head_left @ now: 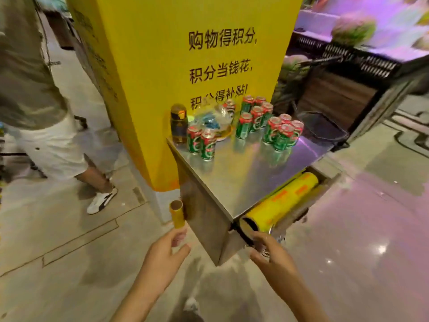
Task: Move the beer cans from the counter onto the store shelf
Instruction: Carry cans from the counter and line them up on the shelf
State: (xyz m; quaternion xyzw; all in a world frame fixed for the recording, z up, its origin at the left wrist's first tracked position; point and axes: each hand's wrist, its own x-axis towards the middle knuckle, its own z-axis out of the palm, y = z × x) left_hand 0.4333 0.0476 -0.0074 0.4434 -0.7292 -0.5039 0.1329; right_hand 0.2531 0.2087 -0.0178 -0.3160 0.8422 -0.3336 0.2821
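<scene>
Several green-and-red beer cans stand on the steel counter (pixel 234 182): a pair at the left (pixel 201 141), a cluster in the middle (pixel 254 116) and a cluster at the right (pixel 283 132). Both my hands hang low in front of the counter's near corner, well short of the cans. My left hand (pixel 166 251) is relaxed with thumb and fingers apart, just below a short yellow tube (pixel 177 214). My right hand (pixel 272 251) is loosely curled, back towards me, at the end of the cling-film roll; I see nothing gripped in it.
A yellow pillar (pixel 185 54) with black writing backs the counter. A brown bottle (pixel 179 123) and a clear plastic bag (pixel 212 118) sit among the cans. A yellow cling-film roll (pixel 282 201) lies under the counter's edge. A person (pixel 34 89) stands at left; a black basket (pixel 322 129) at right.
</scene>
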